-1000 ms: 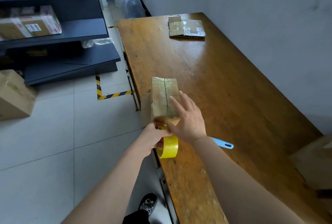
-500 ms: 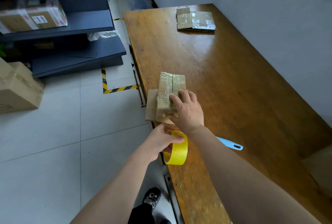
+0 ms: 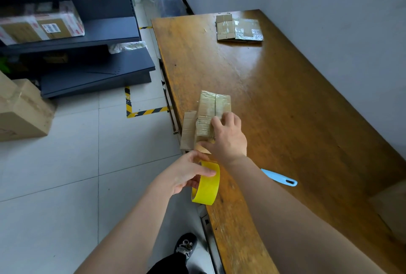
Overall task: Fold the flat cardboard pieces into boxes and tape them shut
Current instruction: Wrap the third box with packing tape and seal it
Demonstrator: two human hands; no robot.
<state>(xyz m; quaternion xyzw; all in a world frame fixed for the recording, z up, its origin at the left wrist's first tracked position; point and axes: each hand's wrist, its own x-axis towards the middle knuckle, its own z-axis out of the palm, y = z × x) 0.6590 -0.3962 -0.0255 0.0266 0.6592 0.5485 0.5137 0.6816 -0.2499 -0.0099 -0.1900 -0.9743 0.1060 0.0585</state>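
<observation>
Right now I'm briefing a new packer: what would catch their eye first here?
The bright yellow roll of tape, gripped by the left hand at the brown wooden table's left edge. Next, the right hand holding a small tape-wrapped cardboard box at that edge, with a flattened cardboard piece at the far end.

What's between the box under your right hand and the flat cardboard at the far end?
Only bare table between box and flat cardboard, head view.

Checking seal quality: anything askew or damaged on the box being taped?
Yes: the box under the right hand has one flap splayed out sideways at the table edge, and its cardboard looks creased.
</observation>
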